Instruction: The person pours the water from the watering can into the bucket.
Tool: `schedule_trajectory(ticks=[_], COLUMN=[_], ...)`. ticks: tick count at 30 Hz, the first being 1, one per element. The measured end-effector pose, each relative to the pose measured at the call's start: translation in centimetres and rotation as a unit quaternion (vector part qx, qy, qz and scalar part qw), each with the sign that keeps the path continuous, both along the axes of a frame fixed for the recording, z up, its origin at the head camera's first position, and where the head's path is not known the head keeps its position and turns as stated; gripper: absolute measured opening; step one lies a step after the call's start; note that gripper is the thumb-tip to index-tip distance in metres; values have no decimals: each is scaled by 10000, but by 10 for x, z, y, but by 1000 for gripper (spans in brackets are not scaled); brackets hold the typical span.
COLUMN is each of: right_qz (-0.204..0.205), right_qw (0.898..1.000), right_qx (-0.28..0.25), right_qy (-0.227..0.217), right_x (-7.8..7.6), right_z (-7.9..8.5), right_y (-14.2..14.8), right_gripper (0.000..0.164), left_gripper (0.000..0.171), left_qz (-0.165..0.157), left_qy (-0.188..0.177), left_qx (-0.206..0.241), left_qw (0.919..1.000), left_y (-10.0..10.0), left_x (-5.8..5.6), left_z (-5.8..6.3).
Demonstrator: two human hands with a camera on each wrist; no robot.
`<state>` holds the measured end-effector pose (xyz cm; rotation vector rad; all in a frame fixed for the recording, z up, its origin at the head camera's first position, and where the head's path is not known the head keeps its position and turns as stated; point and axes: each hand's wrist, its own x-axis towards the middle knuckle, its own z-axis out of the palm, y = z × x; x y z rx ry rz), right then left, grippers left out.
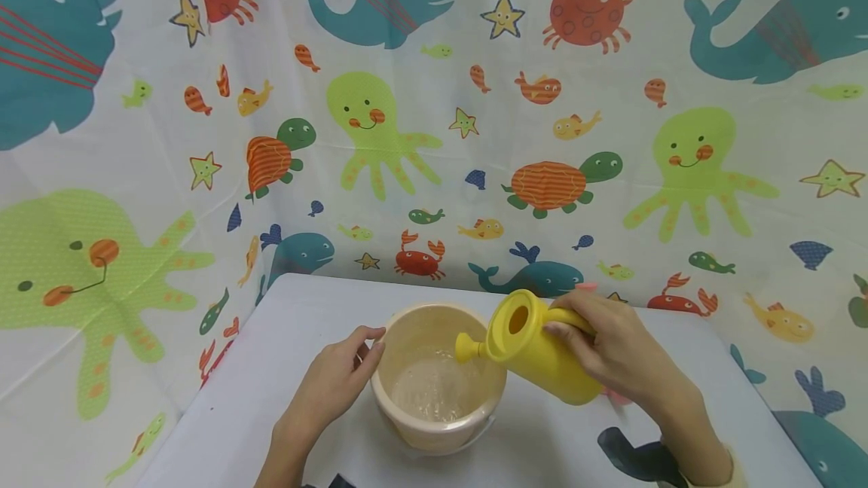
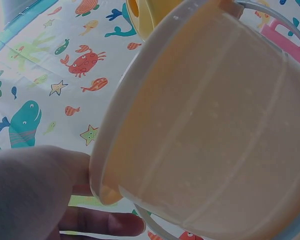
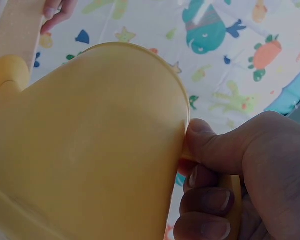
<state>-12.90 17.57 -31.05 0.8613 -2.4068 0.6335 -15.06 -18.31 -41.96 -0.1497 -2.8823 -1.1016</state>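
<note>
A cream bucket (image 1: 447,439) stands on the white table, with clear water (image 1: 434,386) rippling inside. My left hand (image 1: 335,375) holds its left rim, thumb at the edge. In the left wrist view, one finger (image 2: 107,222) lies below the rim beside the bucket's thin handle. My right hand (image 1: 620,349) grips the handle of a yellow watering can (image 1: 549,360). The can is tilted left, its round spout head (image 1: 468,348) over the bucket's opening. In the right wrist view, the fingers (image 3: 205,200) curl round the can's handle.
A pink object (image 2: 287,42), mostly hidden, lies behind the watering can on the right of the table. The white tabletop (image 1: 271,345) extends around the bucket. A curtain (image 1: 475,149) printed with sea animals hangs behind and at the sides.
</note>
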Motion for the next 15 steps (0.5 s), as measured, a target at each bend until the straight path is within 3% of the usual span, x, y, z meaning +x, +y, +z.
schedule_trajectory(ticks=[15], right_qz=[-14], right_qw=[9999], right_qx=[-15], right_qy=[-108], right_x=[1], right_z=[1], right_y=[-2], right_gripper=[27], left_gripper=[31], left_qz=[-1], left_qy=[-65], left_qx=[18], left_qw=[10000], left_y=[-1], left_x=[-2], left_z=[-1])
